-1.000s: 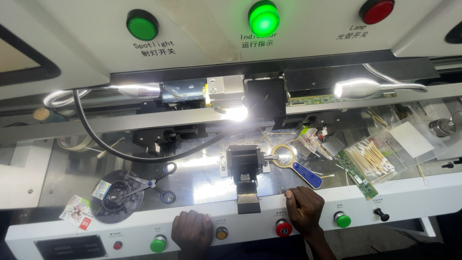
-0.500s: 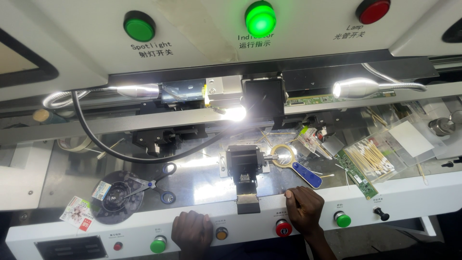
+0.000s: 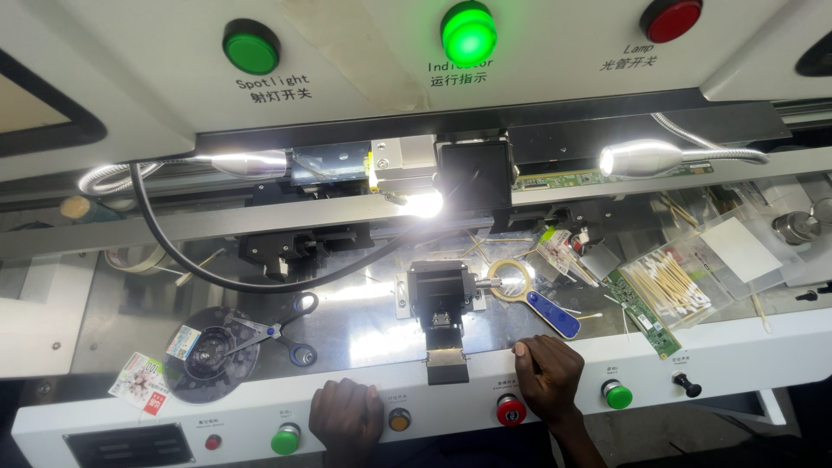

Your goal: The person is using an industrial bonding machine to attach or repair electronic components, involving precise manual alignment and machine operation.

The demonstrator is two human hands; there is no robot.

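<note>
Hands first: my left hand [image 3: 347, 418] rests knuckles-up on the white front panel of the counter [image 3: 754, 342], between a green push button [image 3: 285, 438] and an amber button [image 3: 399, 420], fingers curled and holding nothing that I can see. My right hand [image 3: 548, 374] lies just above a red button [image 3: 510, 408], its fingertips hooked over the panel's upper edge beside the small black fixture [image 3: 441, 299] at the middle; whether it pinches anything there I cannot tell, since the fingers hide it. A second green button [image 3: 617, 394] sits to the right of that hand. On the shiny plate behind, a clear plastic bag [image 3: 672, 282] holds a bundle of cotton swabs, with a narrow green circuit strip [image 3: 643, 312] lying along its lower left side. A magnifier with a blue handle [image 3: 529, 293] lies just right of the fixture. At far left, scissors [image 3: 273, 334] rest across a dark round disc [image 3: 211, 355], which bears a small pale label, and a small printed packet [image 3: 139, 381], white with a red corner, lies by the disc's lower left edge. Overhead, the white hood carries three round lamps, dark green [image 3: 251, 47], lit green [image 3: 469, 31] and red [image 3: 671, 18], each with dark lettering beneath.
</note>
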